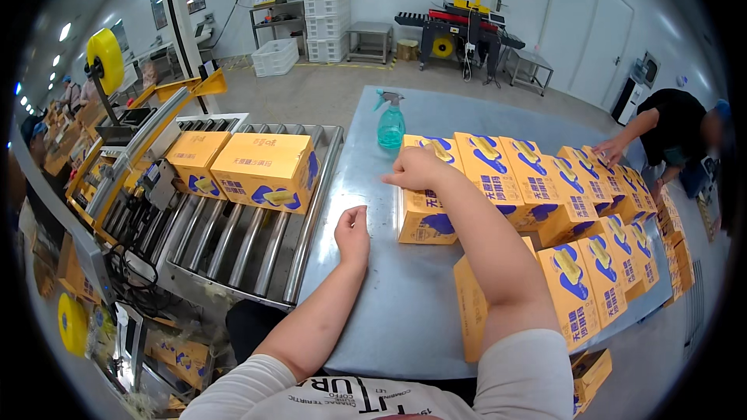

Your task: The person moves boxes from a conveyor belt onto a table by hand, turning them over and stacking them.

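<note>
My left hand [354,235] is over the bare metal table [373,315], its fingers curled together with nothing seen in them. My right hand [419,169] reaches across to the top of a yellow printed carton [428,227], at the left end of a row of similar cartons. Its fingers are bent, and the thumb side points left; whether they grip the carton is hidden. Right beside this carton stands another yellow carton [481,157]. Under my right forearm a yellow carton [470,309] is partly covered. A teal spray bottle [391,127] stands just beyond my right hand.
To the left, a roller conveyor [245,245] carries two large yellow cartons [265,169] beside a tape sealing machine [146,157]. More cartons [589,286] stand at the right. A co-worker [671,128] reaches over the row's far end. Another sealing machine [461,29] stands by the wall.
</note>
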`<state>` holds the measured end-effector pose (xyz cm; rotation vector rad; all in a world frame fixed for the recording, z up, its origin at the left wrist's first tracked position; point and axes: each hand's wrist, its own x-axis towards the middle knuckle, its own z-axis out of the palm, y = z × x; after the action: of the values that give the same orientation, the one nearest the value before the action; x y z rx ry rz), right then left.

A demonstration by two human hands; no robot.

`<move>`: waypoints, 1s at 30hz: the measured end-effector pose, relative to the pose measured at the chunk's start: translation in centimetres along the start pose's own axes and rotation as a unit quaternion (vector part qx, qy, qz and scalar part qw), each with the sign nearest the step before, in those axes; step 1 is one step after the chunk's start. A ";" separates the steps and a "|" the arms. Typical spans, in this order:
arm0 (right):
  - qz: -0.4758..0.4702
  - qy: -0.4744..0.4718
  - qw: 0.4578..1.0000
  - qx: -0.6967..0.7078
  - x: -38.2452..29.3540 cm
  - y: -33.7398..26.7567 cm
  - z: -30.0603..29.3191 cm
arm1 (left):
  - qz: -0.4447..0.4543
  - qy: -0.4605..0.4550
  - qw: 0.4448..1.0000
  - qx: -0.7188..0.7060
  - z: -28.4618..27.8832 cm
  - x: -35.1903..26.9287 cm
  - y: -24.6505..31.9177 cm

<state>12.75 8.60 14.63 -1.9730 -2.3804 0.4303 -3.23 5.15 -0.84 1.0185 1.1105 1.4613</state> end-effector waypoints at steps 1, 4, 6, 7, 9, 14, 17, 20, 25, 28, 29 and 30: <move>0.014 0.000 1.000 -0.025 -0.1 -0.2 0.0 | -0.013 -0.011 1.000 0.007 0.0 -0.2 0.0; 0.030 0.012 0.997 -0.070 0.1 -0.5 0.9 | -0.004 -0.020 1.000 0.014 0.3 -0.4 -0.2; 0.029 0.019 0.995 -0.093 0.1 -0.9 1.9 | 0.031 -0.057 0.998 -0.011 0.4 -0.5 -0.8; 0.009 0.052 0.992 -0.118 -0.1 -1.1 2.4 | 0.016 -0.069 0.997 -0.037 0.5 -0.6 -1.1; -0.013 0.076 0.986 -0.151 -0.5 -1.0 2.5 | -0.021 -0.093 0.994 -0.058 1.0 -1.6 -0.2; -0.019 0.275 0.961 -0.008 -1.9 -0.7 2.0 | 0.012 -0.145 0.989 -0.011 0.8 -1.8 -0.5; 0.035 0.277 0.958 0.058 0.6 3.2 3.1 | 0.018 -0.160 0.986 -0.045 1.5 -2.0 -0.4; 0.039 0.290 0.914 0.280 1.7 4.7 2.3 | 0.019 -0.137 0.988 -0.071 1.5 -1.9 -0.5; 0.075 0.168 0.962 0.200 0.0 2.2 0.7 | 0.020 -0.126 0.990 -0.053 0.8 -1.4 -0.9; 0.144 0.131 0.981 -0.012 0.1 3.6 1.4 | -0.003 -0.137 0.989 -0.050 1.4 -1.7 -0.6; 0.139 0.095 0.986 0.007 0.1 4.0 0.8 | -0.009 -0.135 0.990 -0.040 1.3 -1.7 -0.6; 0.134 0.060 0.989 0.026 0.1 4.2 0.5 | -0.009 -0.132 0.990 -0.041 1.3 -1.6 -0.7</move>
<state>16.67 9.26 13.19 -2.2342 -2.0221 0.3631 -1.53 3.77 -1.32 1.1045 0.8602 1.3034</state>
